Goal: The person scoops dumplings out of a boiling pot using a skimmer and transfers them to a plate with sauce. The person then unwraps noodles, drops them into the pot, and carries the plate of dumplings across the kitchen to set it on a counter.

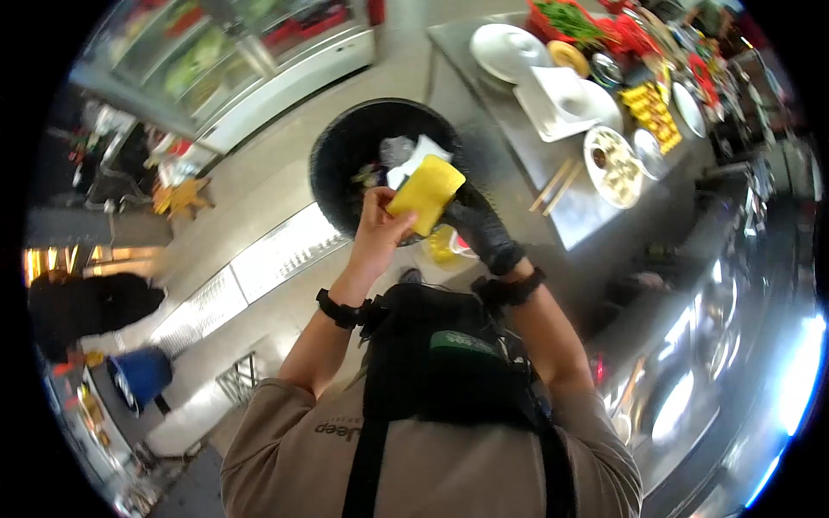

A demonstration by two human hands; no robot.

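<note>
Black round bin [332, 173], one, beneath our hands, crumpled waste [397, 151] inside. Metal surface [580, 223] at right: one red basket [542, 23], two slender chopsticks [563, 188]. Flat yellow piece [429, 192], one, over the bin, pinched in our left hand [377, 226]; our black-gloved right hand [484, 233] meets its edge, fingers partly hidden, grip unclear.

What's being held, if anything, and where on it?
Flat yellow item: bare left hand grips its lower-left edge in view. Gloved right hand is at its right edge; grip unclear.
</note>
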